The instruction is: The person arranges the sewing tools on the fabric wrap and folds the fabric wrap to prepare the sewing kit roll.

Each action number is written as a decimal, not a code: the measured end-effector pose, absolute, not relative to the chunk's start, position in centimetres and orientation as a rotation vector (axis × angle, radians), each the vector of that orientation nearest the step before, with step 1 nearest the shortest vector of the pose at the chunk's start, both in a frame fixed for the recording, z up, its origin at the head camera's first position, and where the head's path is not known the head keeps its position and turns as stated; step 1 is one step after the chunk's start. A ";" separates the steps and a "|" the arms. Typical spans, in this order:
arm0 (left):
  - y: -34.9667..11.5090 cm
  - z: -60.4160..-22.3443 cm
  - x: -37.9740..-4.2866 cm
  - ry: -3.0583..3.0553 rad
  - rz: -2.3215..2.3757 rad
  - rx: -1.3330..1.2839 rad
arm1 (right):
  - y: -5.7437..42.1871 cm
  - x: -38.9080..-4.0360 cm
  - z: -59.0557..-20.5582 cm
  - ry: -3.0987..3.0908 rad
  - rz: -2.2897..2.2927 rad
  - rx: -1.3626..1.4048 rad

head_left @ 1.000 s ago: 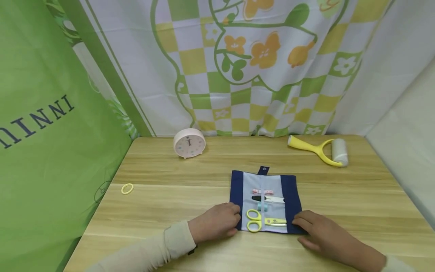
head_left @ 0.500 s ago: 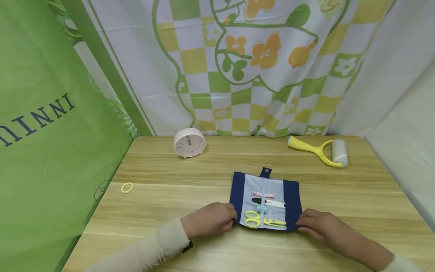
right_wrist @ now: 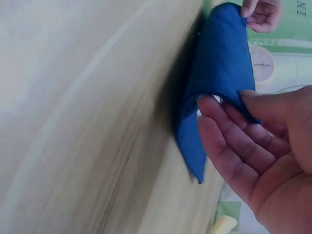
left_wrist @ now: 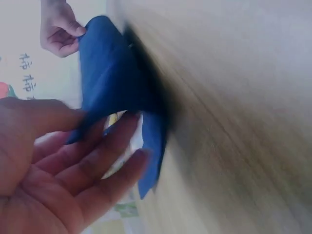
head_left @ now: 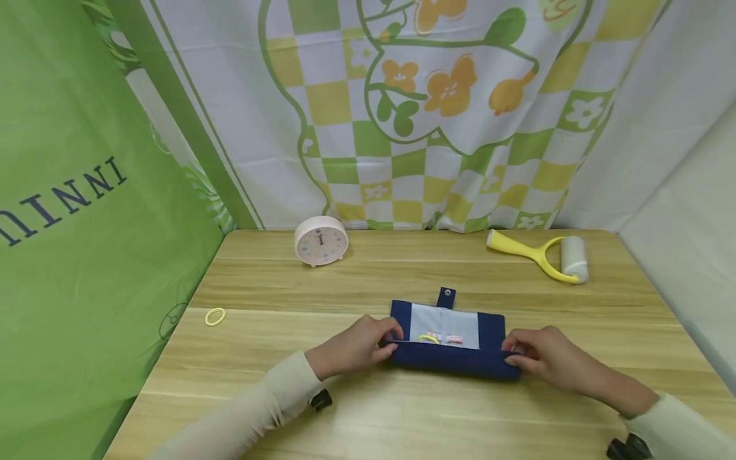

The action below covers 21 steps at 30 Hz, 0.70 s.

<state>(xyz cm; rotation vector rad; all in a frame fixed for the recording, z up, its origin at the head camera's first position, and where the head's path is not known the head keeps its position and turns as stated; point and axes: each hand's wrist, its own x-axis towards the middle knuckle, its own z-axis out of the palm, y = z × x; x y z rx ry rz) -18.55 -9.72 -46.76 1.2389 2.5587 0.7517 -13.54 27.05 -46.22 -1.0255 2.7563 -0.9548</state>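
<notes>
A navy fabric tool roll (head_left: 454,363) with a pale grey lining lies on the table, its near edge lifted and folded over toward the far side. My left hand (head_left: 358,348) pinches the left end of that folded edge between thumb and fingers. At the other end my right hand (head_left: 554,359) pinches it the same way. Past the fold show part of a yellow scissors handle (head_left: 427,338) and a pink piece (head_left: 453,339); the rest of the contents is hidden. A snap tab (head_left: 446,298) sticks out at the far edge. Both wrist views show fingers inside the curl.
A pink round clock (head_left: 321,241) stands at the back left. At the back right lies a yellow-handled lint roller (head_left: 537,254). A yellow ring (head_left: 215,317) lies near the left table edge, and a patterned curtain (head_left: 425,160) hangs behind.
Both hands have lifted the near edge of the tool roll and carried it away from me. The fold now covers most of the scissors, the black-and-white tool and the blue spool.
</notes>
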 end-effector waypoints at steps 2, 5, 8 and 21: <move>-9.4 -47.5 -19.2 2.543 0.724 1.183 | 27.0 -14.3 -46.6 2.703 -0.945 -0.993; -8.8 -48.3 -20.0 2.516 0.677 1.139 | 27.1 -15.0 -47.2 2.633 -0.930 -0.961; -8.3 -48.7 -20.7 2.505 0.657 1.121 | 27.1 -15.3 -47.9 2.623 -0.922 -0.976; -9.1 -48.6 -21.4 2.551 0.669 1.174 | 27.0 -14.9 -47.7 2.760 -0.748 -0.962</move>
